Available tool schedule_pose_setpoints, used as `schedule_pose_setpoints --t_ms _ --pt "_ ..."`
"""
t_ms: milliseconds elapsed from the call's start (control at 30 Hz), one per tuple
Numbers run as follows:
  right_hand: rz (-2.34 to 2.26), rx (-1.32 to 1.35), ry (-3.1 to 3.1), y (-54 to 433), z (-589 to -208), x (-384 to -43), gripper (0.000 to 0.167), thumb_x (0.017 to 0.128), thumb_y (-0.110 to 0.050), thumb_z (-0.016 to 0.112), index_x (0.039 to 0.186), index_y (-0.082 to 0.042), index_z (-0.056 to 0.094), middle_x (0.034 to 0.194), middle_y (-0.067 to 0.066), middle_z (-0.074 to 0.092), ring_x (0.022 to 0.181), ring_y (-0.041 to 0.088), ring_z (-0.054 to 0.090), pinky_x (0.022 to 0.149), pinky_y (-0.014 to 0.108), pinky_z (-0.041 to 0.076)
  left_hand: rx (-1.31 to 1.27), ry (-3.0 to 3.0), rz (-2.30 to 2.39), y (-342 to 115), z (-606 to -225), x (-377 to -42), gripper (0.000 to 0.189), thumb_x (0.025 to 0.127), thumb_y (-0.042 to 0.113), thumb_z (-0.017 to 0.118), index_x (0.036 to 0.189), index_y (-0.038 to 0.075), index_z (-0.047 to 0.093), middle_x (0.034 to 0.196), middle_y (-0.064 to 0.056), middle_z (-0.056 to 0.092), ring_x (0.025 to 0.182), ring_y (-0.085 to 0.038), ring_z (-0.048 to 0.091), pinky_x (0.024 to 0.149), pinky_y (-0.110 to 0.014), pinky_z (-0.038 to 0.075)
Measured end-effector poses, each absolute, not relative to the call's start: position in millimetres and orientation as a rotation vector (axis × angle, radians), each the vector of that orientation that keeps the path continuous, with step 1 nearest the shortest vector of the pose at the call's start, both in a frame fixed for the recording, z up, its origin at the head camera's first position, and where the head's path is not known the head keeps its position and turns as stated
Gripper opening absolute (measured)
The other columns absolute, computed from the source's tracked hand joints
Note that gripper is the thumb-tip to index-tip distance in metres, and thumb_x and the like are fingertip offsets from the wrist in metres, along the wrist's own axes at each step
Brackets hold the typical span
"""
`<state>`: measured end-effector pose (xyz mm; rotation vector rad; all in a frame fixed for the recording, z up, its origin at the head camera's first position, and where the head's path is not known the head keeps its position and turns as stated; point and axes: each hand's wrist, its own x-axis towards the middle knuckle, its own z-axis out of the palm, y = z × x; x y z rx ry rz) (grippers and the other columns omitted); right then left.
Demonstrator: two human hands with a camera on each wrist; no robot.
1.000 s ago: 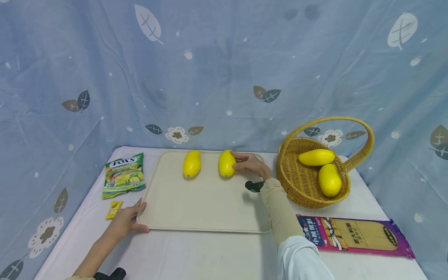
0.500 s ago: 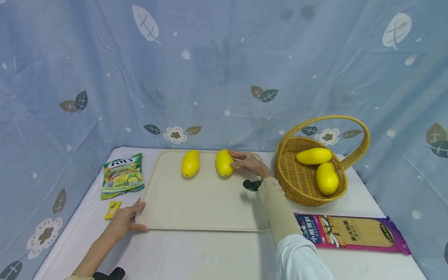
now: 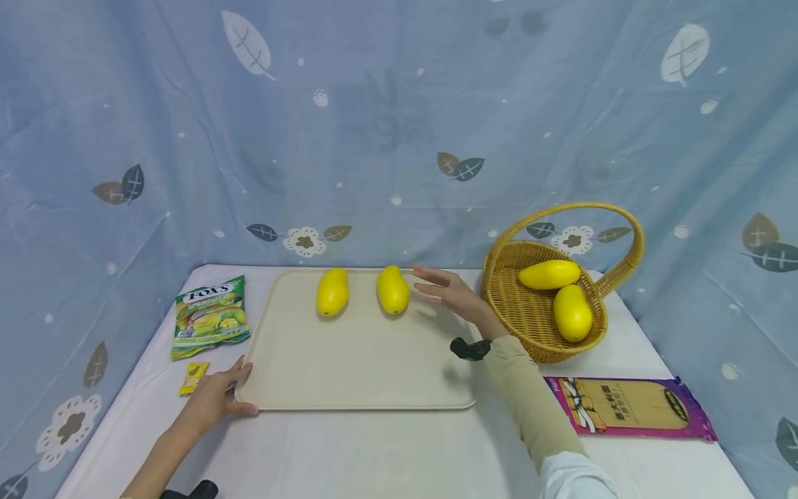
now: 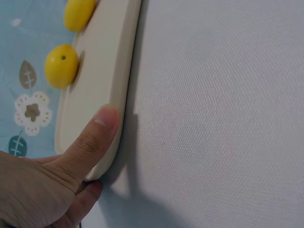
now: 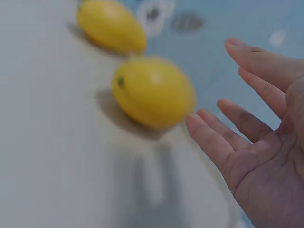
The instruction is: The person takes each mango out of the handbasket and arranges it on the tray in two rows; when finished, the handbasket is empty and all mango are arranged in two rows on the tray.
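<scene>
A: Where was the right fruit (image 3: 393, 290)?
B: On the tray (image 3: 349, 367), about one o'clock from its middle as the person looked at it, lying on its side and pointing roughly toward twelve. The left fruit (image 3: 332, 292) lay near it, at eleven, not touching.

A: And what had just changed?
B: The right hand (image 3: 454, 294) had let go. Half a second earlier its fingers were against the right fruit; now they were wide and straight, holding nothing, just beside it at three o'clock. The head view showed a narrow gap.

A: Meaning what for the work?
B: The right fruit lay by itself without rolling off, so I judged that its placing was finished and the right hand was free.

A: And the left hand (image 3: 218, 395)?
B: It held the tray's corner at eight o'clock, just as before: thumb on the rim, fingers round the other side. That probably kept the tray from sliding.

A: What was farther out?
B: The basket (image 3: 520, 305) stood between two and three o'clock, with an upper fruit (image 3: 548, 274) and a lower fruit (image 3: 573, 313) in it, so two seemed left to deal with, if they counted. The pasta pack (image 3: 630, 407) lay between three and four. At nine was the sweets bag (image 3: 210, 317), and a small yellow packet (image 3: 194, 378) lay between eight and nine, all on the table (image 3: 349, 457).
</scene>
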<state>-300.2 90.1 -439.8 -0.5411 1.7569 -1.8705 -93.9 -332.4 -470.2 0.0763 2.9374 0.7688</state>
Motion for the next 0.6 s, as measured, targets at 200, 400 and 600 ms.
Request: schedule_pose_setpoints --t_ms 200,400,600 --pt "-1.857 -0.688 1.749 135.6 -411.3 -251.3 0.054 0.097 -0.002 0.054 0.147 -0.001 0.034 0.155 0.013 0.028 0.136 0.028 0.040 0.107 0.041 0.041 0.056 2.901 0.785 -333.1 -470.5 -94.6 0.097 0.057 0.030 0.087 0.132 -0.013 0.045 0.139 -0.034 0.034 0.124 -0.049 0.040 0.104 -0.071 0.019" --pt "-1.902 -0.758 1.832 213.7 -393.8 -224.7 0.051 0.099 -0.001 0.049 0.147 0.002 0.031 0.150 0.006 0.040 0.132 0.022 0.045 0.103 0.036 0.045 0.148 2.941 0.794 -334.3 -473.3 -93.5 0.094 0.056 0.030 0.087 0.128 -0.016 0.047 0.136 -0.035 0.037 0.121 -0.051 0.042 0.101 -0.072 0.022" --pt "-1.955 -0.596 2.066 303.0 -389.8 -222.2 0.049 0.099 0.001 0.046 0.147 0.000 0.033 0.133 -0.013 0.056 0.118 0.006 0.057 0.095 0.027 0.050 0.125 2.932 0.762 -335.3 -473.0 -94.8 0.096 0.057 0.032 0.086 0.130 -0.016 0.046 0.137 -0.035 0.035 0.122 -0.053 0.039 0.101 -0.072 0.023"
